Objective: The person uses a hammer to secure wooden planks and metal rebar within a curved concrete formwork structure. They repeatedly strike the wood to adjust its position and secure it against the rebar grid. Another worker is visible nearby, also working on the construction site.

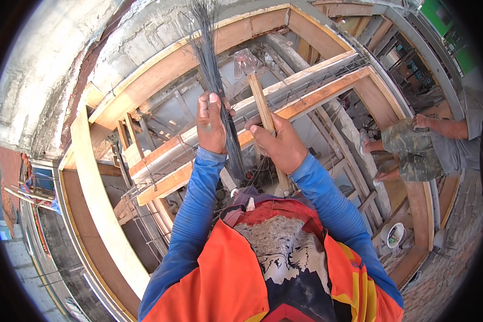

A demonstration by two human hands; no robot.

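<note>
In front of my chest, my left hand (212,123) is closed round a long bundle of thin grey tie wire (210,67). The bundle stands roughly upright, its loose ends fanning out at the top and its lower end hanging beside my forearm. My right hand (280,140) grips a hammer (261,102) by its wooden handle, with the worn metal head pointing up and away from me. The butt of the handle sticks out below my fist. Both hands are close together, and the hammer and the wire are apart.
Below me runs wooden formwork (172,182) with reinforcing bars (300,96) between its boards. A long pale board (99,198) lies at left, beside a rough concrete wall (43,59). To the right is another person (434,139) in camouflage shorts, near a white bucket (394,234).
</note>
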